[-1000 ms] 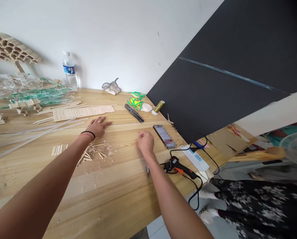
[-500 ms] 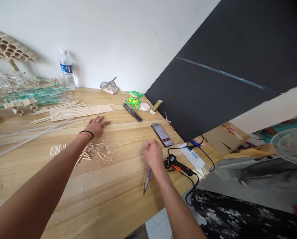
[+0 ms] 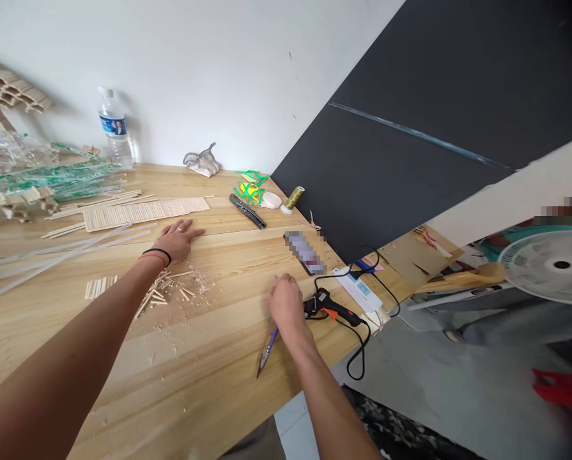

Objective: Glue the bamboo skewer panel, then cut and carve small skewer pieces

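Note:
My left hand [image 3: 176, 241] lies flat on the wooden table [image 3: 228, 306] with fingers spread, just right of a mat of joined wooden sticks [image 3: 146, 213]. Beneath its wrist are short loose sticks [image 3: 157, 296] and shavings. My right hand [image 3: 286, 300] is closed at the table's right side, left of a black glue gun [image 3: 336, 308]. A purple pen-like tool [image 3: 268, 351] with a pointed dark tip sticks out from under this hand, pointing toward me. The fingertips pinch something small and pale that I cannot make out.
Behind stand a water bottle [image 3: 115, 131], a black cutter [image 3: 248, 211], a thread spool [image 3: 294, 199] and a phone [image 3: 305, 253]. A power strip [image 3: 360, 291] with cables lies right. Plastic-wrapped bundles [image 3: 60, 182] lie left. A fan [image 3: 554, 265] and a person's legs [image 3: 496, 313] are farther right.
The view has shifted slightly, so most things appear farther left. My left hand remains flat beside the stick mat. My right hand remains closed near the glue gun.

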A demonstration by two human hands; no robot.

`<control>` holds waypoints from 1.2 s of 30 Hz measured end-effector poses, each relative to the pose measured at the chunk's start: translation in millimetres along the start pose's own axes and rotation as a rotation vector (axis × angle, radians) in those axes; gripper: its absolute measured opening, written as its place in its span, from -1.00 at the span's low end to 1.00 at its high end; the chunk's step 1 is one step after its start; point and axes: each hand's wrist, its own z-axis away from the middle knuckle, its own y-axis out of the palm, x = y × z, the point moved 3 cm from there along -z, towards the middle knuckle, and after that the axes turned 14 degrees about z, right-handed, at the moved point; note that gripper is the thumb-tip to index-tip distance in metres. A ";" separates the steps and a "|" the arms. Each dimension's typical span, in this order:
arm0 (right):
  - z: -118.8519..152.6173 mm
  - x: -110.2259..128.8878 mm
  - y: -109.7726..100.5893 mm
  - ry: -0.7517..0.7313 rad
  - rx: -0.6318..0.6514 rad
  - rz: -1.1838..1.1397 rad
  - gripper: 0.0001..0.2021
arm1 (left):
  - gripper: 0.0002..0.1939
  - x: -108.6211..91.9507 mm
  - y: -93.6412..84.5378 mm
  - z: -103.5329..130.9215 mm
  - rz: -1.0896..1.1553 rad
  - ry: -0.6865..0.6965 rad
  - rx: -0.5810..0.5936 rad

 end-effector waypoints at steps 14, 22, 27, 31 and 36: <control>48.5 20.2 -23.7 -0.496 -0.127 -0.255 -0.78 | -0.41 5.9 0.7 -4.9 -0.030 0.036 -0.020; -14.6 -200.1 18.6 -0.209 -0.028 -0.068 -0.40 | -0.40 5.0 2.9 -2.5 -0.002 -0.003 -0.025; -12.8 -195.0 33.2 -0.269 0.014 -0.103 -0.40 | -0.41 2.6 2.1 -0.5 -0.003 -0.019 -0.016; -18.3 -175.6 31.9 -0.249 0.082 -0.106 -0.56 | -0.40 2.4 1.2 1.3 -0.002 -0.021 -0.019; -26.3 -165.2 29.5 -0.321 0.130 -0.156 -0.67 | -0.40 4.7 2.7 1.2 0.005 0.002 -0.031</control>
